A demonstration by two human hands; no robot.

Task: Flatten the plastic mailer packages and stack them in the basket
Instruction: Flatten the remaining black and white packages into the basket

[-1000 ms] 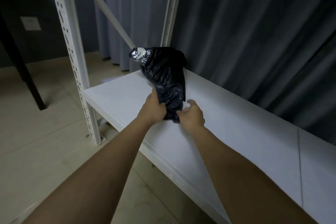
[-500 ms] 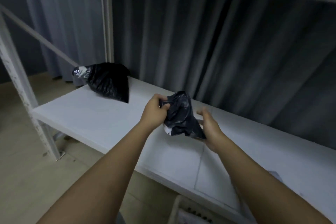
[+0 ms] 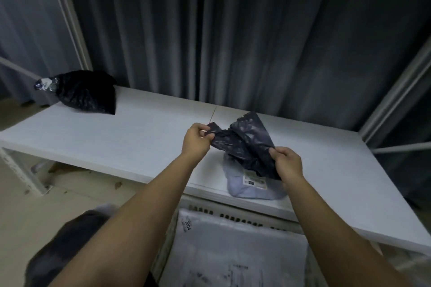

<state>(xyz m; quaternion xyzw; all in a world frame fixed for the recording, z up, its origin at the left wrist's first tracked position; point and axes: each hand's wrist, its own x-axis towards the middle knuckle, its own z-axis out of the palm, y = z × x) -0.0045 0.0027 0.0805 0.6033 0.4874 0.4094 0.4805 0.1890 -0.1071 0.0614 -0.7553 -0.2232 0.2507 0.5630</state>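
The black mailer held in the right hand covers the upper part of a pale blue mailer on the shelf — its label print is too small to read. The basket is cut off by the bottom edge, its far rim hidden under the shelf. The print on the white mailers inside is blurred — mostly illegible.
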